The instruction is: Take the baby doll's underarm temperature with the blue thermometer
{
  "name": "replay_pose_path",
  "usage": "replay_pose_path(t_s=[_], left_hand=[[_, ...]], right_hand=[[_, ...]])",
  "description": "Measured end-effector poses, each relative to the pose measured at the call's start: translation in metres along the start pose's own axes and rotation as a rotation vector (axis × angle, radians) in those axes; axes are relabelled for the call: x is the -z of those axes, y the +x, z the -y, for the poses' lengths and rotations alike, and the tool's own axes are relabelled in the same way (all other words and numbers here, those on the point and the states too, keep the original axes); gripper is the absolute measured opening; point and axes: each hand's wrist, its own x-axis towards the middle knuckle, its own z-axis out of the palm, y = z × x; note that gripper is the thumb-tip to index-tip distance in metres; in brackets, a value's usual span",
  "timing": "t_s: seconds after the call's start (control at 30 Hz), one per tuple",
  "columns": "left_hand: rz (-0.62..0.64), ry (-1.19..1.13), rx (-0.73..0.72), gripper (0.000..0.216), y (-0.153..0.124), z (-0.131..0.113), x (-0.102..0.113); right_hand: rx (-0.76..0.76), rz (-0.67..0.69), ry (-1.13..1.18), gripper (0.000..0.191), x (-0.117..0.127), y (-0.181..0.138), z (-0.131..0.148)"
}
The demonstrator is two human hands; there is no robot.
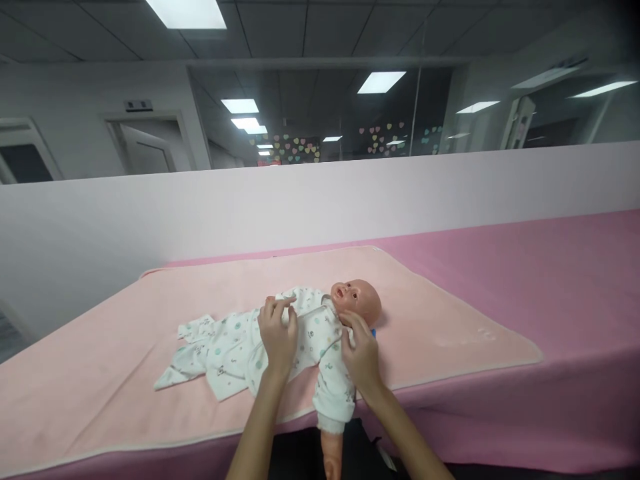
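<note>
A baby doll point(361, 298) lies on its back with its head to the right. It wears a white printed baby shirt point(316, 331), and one bare forearm point(332, 455) sticks out of the near sleeve past the table's edge. My left hand point(279, 335) rests over the doll's chest, fingers bent and thumb apart, with no cloth visibly gripped. At the neck, my right hand point(361, 352) has its fingertips and thumb on the shirt's collar and shoulder. White printed pants or a lower garment point(220, 350) spread out to the left; whether they join the shirt is unclear.
A peach blanket point(110, 373) lies under the doll on a pink-covered table point(565, 300). Behind it runs a low white wall point(300, 207) with glass above. A small blue item point(373, 333) shows beside the doll's neck.
</note>
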Motion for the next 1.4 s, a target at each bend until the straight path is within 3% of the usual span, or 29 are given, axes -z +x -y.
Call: replay_pose_path(t_s=[0.07, 0.2, 0.3, 0.43, 0.63, 0.8, 0.9, 1.0, 1.1, 1.17, 1.3, 1.4], left_hand=[[0.195, -0.114, 0.021, 0.021, 0.018, 0.006, -0.013], [0.713, -0.194, 0.03, 0.027, 0.039, 0.019, -0.029], [0.882, -0.183, -0.06, 0.038, 0.041, 0.023, -0.027], [0.878, -0.136, -0.045, 0.038, 0.041, 0.022, -0.023], [0.728, 0.255, -0.021, 0.035, 0.048, 0.02, -0.029], [0.733, 0.384, 0.101, 0.031, 0.085, 0.04, -0.03], [0.747, 0.447, 0.111, 0.024, 0.107, 0.045, -0.03], [0.678, 0.498, 0.025, 0.03, 0.118, 0.029, -0.031], [0.599, 0.613, -0.256, 0.032, 0.12, 0.005, -0.029], [0.603, 0.689, -0.409, 0.031, 0.119, -0.006, -0.025], [0.656, 0.782, -0.526, 0.025, 0.114, -0.011, -0.017], [0.696, 0.79, -0.56, 0.026, 0.105, -0.006, -0.014]], right_hand=[[-0.032, 0.067, -0.127, 0.024, 0.023, -0.014, -0.003], [-0.009, 0.224, -0.436, 0.012, 0.054, -0.041, -0.012], [0.007, 0.262, -0.49, 0.01, 0.063, -0.053, -0.018], [-0.007, 0.245, -0.452, 0.017, 0.068, -0.058, -0.028], [-0.044, 0.177, -0.39, 0.02, 0.084, -0.06, -0.037], [-0.068, 0.031, -0.264, 0.02, 0.112, -0.038, -0.008], [0.006, -0.078, -0.192, 0.017, 0.117, -0.012, 0.02], [0.111, -0.113, -0.077, 0.02, 0.096, 0.019, 0.039], [0.113, -0.04, -0.015, 0.025, 0.05, 0.052, 0.042], [0.069, 0.067, -0.091, 0.026, 0.013, 0.072, 0.039], [-0.065, 0.391, -0.329, 0.032, -0.054, 0.102, 0.03], [-0.095, 0.47, -0.391, 0.027, -0.083, 0.111, 0.024]])
